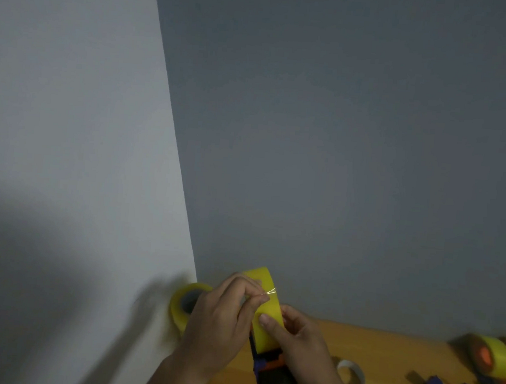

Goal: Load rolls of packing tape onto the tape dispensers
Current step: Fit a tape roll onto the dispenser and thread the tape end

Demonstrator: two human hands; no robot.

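— Hands?
— Left hand (223, 316) pinches the tape end on the yellow roll (265, 308); right hand (297, 337) grips the roll.
— Roll's place?
— Seated on the dispenser (270, 375), above the wooden table (384, 350), near centre.

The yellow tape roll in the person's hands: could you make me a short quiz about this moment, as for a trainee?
1. True or false: the yellow tape roll sits on a dispenser.
2. Which hand pinches at the tape's loose end near the top of the roll? A. left hand B. right hand
3. Fill in: a spare yellow roll stands by the ____ at the table's left end.

Key: 1 true; 2 A; 3 wall.
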